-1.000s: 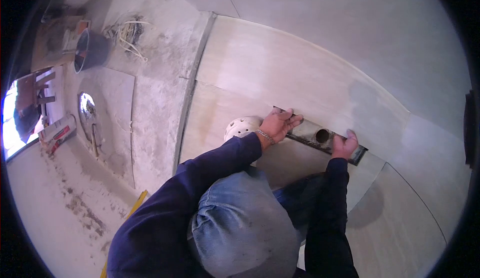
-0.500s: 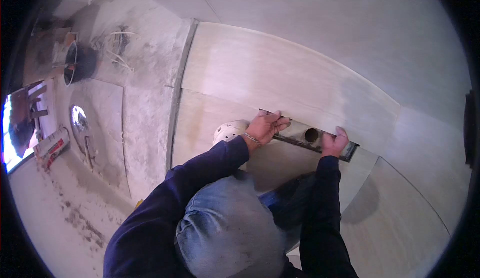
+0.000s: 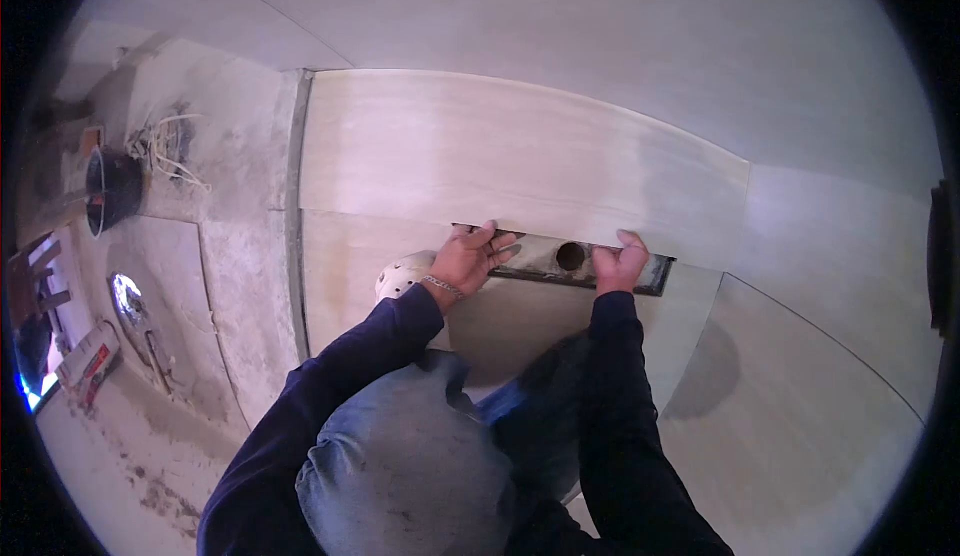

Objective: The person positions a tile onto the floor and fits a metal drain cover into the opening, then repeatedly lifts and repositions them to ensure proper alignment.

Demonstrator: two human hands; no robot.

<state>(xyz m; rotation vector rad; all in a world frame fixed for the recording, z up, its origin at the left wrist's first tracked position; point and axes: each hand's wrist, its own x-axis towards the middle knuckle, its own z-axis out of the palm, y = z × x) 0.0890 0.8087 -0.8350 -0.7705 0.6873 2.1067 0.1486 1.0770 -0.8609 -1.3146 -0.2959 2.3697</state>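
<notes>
My left hand (image 3: 468,261), with a chain bracelet at the wrist, is at the left end of a long rectangular slot (image 3: 540,274) in the pale tiled floor. Its thumb and fingertips close on the edge of the large beige tile (image 3: 500,156) beyond the slot, while its other fingers stay loosely spread. At the slot's right part, my right hand (image 3: 620,264) grips the same edge, its thumb on top and the other fingers mostly hidden below. Between the hands, a round dark drain hole (image 3: 570,256) shows inside the slot.
Beside my left wrist is a white clog with holes (image 3: 402,278). A raw strip (image 3: 297,206) borders the tiles on the left. Further left are a dark bucket (image 3: 113,191), pale cables (image 3: 172,151) and a red-and-white bag (image 3: 90,361). Large tiles line the right side.
The view has shifted, so floor, slot and hands appear further left. Both hands keep the same places along the tile edge, with only slight finger movement.
</notes>
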